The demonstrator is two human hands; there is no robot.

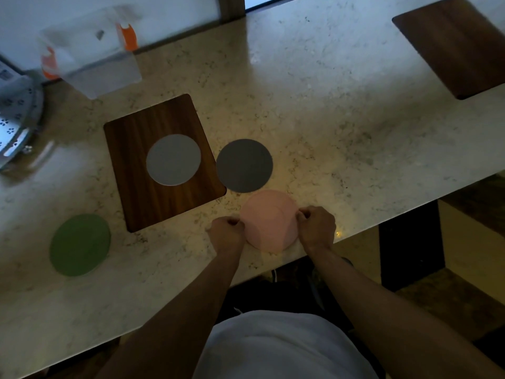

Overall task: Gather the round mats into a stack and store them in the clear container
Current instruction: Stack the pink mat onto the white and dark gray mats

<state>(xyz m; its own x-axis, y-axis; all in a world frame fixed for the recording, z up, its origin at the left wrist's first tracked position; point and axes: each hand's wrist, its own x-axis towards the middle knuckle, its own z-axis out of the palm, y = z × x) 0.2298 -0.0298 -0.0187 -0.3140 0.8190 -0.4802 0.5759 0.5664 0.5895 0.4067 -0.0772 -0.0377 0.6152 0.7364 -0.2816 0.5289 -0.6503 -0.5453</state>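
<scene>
While both hands grip it, left hand (226, 232), right hand (317, 227), pink mat (269, 220), stone counter (328, 119)

Left hand (227, 231) and right hand (317, 224) pinch the pink mat (269, 220) at its sides; dark grey mat (244, 165) lies just beside it; green mat (80, 244) sits well apart on the surface (341, 110).

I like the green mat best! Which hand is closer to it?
Left. The left hand grips the pink mat's left edge, on the side facing the green mat. The right hand grips the pink mat's far edge.
</scene>
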